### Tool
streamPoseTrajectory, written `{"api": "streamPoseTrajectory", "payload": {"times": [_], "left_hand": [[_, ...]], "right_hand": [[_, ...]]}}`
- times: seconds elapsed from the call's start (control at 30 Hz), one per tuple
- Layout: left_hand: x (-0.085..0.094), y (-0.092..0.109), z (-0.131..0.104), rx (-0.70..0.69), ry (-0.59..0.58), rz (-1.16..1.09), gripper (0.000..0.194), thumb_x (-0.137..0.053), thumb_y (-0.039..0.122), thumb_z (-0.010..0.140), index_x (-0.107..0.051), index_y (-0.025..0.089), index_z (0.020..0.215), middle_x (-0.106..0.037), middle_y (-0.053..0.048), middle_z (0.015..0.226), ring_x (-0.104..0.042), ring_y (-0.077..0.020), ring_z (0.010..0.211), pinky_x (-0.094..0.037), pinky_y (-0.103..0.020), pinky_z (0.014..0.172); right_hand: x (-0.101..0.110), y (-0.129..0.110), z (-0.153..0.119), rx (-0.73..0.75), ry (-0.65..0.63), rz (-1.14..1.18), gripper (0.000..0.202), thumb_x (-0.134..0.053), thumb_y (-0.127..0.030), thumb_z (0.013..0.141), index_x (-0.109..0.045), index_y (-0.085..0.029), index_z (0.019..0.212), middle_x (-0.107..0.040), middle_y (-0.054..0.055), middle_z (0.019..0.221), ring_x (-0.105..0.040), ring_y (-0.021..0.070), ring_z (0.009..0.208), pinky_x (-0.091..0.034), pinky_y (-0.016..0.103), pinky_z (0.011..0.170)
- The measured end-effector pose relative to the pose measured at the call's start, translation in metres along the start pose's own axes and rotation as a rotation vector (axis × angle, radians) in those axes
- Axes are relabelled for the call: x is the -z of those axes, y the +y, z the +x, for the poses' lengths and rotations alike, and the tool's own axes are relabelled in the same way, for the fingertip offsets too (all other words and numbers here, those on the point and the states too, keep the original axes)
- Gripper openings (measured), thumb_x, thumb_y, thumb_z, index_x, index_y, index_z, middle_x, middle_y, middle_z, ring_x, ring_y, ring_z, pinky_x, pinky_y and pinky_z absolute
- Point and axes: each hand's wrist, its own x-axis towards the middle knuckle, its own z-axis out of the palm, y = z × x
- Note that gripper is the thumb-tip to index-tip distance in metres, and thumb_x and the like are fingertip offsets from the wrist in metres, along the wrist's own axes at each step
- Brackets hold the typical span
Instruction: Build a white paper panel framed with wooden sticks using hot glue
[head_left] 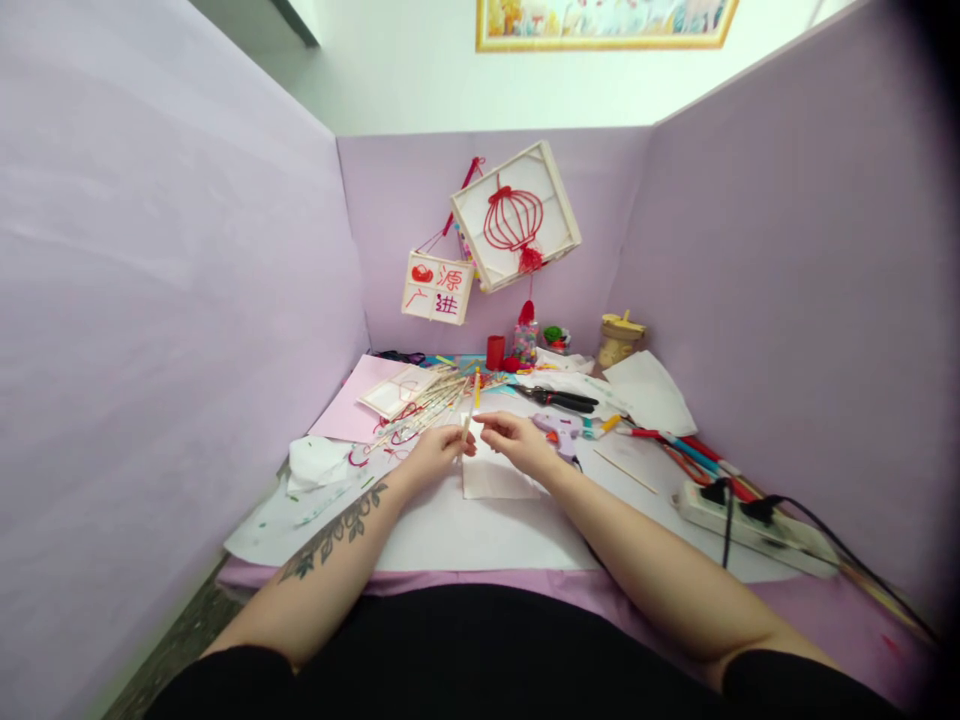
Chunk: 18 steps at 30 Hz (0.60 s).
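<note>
A: Head view, only one. Step in hand?

B: Handling a thin pale stick [467,426], by the look of it. Left hand [442,447] has it pinched between the fingers, roughly upright, far end leaning slightly right.

A: Right hand [517,440]?

B: Just right of the stick, fingers loosely bent and apart, nothing clear in them. Fingertip contact with the stick: cannot tell.

A: Where's the stick, exactly?

B: Centre, above the near-middle of the surface [420,540], by a white sheet [495,482]. Whether its low end touches the sheet, cannot tell.

A: Nearby stuff, quick.

B: Bundle of sticks [431,402] far left of the hands, black-handled pliers [566,401] far right, lilac glue gun [559,432] just right of the right hand. Loose stick [626,470] farther right.

A: What does the next move call for?

B: My judgement: a steady left pinch and a light right touch. The stick is slim, so a hard push could swing it out of line. Sleeves and wrists should stay off the glue gun, too.
</note>
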Motion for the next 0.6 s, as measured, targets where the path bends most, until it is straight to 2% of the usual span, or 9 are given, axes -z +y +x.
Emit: {"api": "streamPoseTrajectory", "payload": {"times": [0.17, 0.37, 0.47, 0.6], "left_hand": [[-0.006, 0.006, -0.003, -0.08, -0.091, 0.082, 0.024, -0.045, 0.021, 0.082, -0.067, 0.015, 0.079, -0.07, -0.004, 0.083, -0.064, -0.0155, 0.08, -0.047, -0.026, 0.078], [-0.009, 0.002, -0.003, -0.055, -0.067, 0.066, 0.022, -0.049, 0.027, 0.081, -0.069, 0.016, 0.078, -0.071, -0.003, 0.082, -0.064, -0.0174, 0.08, -0.046, -0.026, 0.076], [-0.006, 0.0, -0.003, -0.035, -0.045, 0.064, 0.02, -0.05, 0.024, 0.079, -0.068, 0.016, 0.076, -0.071, -0.003, 0.082, -0.064, -0.0177, 0.079, -0.047, -0.027, 0.075], [0.005, -0.007, 0.0, 0.001, 0.047, 0.061, 0.021, -0.051, 0.027, 0.08, -0.067, 0.015, 0.077, -0.07, -0.005, 0.077, -0.064, -0.0174, 0.074, -0.048, -0.027, 0.071]], "right_hand": [[-0.012, -0.015, -0.002, -0.053, -0.044, 0.227, 0.019, -0.061, -0.037, 0.078, -0.061, -0.018, 0.08, -0.062, -0.001, 0.064, -0.06, 0.0132, 0.056, -0.05, 0.027, 0.056], [-0.012, -0.02, 0.0, -0.051, 0.002, 0.223, 0.018, -0.061, -0.036, 0.076, -0.058, -0.019, 0.072, -0.06, -0.002, 0.057, -0.058, 0.0135, 0.054, -0.051, 0.028, 0.058], [-0.017, -0.019, 0.003, -0.066, 0.007, 0.2, 0.016, -0.061, -0.035, 0.075, -0.06, -0.019, 0.075, -0.061, -0.001, 0.06, -0.059, 0.0139, 0.055, -0.052, 0.028, 0.058], [-0.023, -0.011, 0.008, -0.076, -0.019, 0.246, 0.029, -0.062, -0.033, 0.073, -0.063, -0.018, 0.097, -0.067, 0.002, 0.078, -0.064, 0.0158, 0.067, -0.054, 0.032, 0.07]]}}
